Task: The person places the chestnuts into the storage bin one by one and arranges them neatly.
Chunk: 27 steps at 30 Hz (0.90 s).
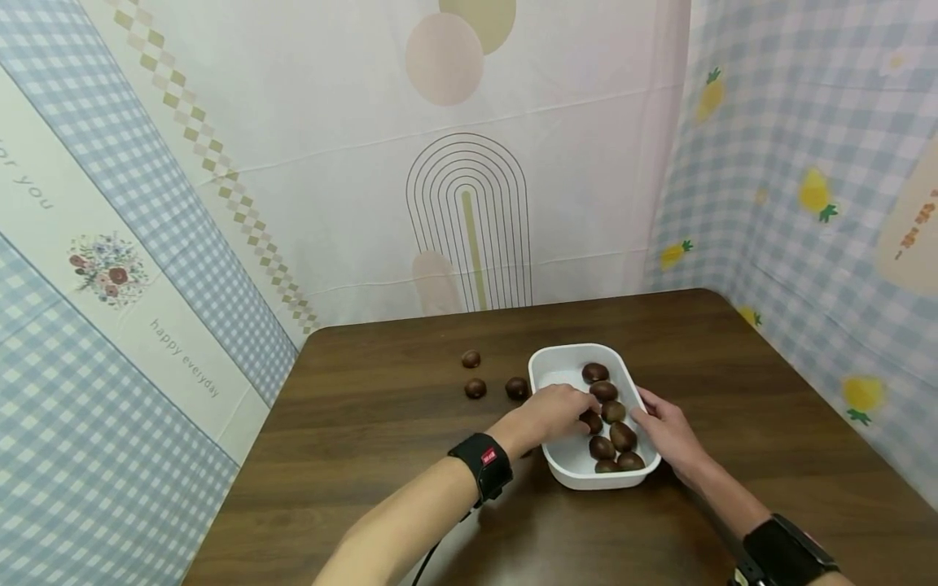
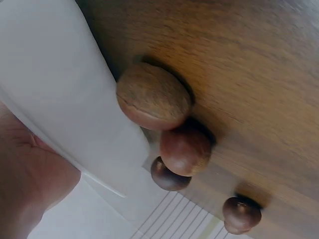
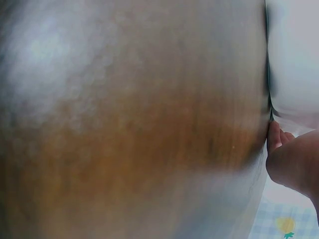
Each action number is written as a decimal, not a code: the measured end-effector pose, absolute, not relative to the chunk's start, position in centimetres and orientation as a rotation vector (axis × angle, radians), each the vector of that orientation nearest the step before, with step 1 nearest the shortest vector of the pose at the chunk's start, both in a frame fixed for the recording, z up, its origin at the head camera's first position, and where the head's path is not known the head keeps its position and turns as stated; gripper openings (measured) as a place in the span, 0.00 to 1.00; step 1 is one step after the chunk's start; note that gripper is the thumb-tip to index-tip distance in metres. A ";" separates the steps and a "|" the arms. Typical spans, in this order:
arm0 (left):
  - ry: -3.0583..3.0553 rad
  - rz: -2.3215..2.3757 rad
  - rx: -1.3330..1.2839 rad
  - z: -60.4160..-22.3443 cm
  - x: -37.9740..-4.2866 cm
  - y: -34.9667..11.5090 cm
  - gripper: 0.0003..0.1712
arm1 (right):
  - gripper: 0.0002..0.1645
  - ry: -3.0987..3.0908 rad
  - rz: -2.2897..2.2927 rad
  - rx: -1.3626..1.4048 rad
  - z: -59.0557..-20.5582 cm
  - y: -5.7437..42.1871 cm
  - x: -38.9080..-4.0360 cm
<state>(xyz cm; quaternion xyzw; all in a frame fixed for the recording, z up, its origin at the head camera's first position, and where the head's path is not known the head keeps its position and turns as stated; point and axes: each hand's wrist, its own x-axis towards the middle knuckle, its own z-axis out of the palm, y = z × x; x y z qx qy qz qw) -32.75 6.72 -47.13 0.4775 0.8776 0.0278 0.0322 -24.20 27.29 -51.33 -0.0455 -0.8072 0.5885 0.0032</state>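
A white rectangular tub (image 1: 597, 482) stands on the table with several brown chestnuts (image 1: 623, 437) in it, mostly along its right half. Over the tub's left rim reaches my left hand (image 1: 558, 411), its fingertips around a chestnut (image 1: 590, 421) inside; the fingers partly cover that nut. My right hand (image 1: 668, 431) grips the tub's right side, thumb at the rim and fingers against the outer wall. In the left wrist view, a large chestnut (image 2: 153, 97) lies close against the tub's outer wall (image 2: 65, 74). The right wrist view shows only part of the right hand (image 3: 294, 162).
Left of the tub, loose chestnuts (image 1: 475, 388) lie on the dark wooden table (image 1: 381, 407), and another chestnut (image 1: 516, 388) sits close to the tub's wall. Patterned cloth (image 1: 352, 203) hangs behind the table and at both sides.
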 end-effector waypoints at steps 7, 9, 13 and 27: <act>2.694 0.133 1.492 -47.6 -31.9 6.5 0.18 | 0.34 -2.509 1.859 -0.168 -51.4 26.5 -23.3; 2.683 0.158 1.513 -47.7 -31.8 6.3 0.19 | 0.34 -2.511 1.854 -0.176 -51.5 26.3 -23.1; 2.663 0.208 1.540 -47.6 -31.6 5.9 0.20 | 0.34 -2.525 1.836 -0.187 -51.6 26.0 -22.6; 2.885 0.538 1.575 -44.9 -34.0 -0.5 0.13 | 0.35 -2.518 1.858 -0.214 -51.8 26.2 -22.8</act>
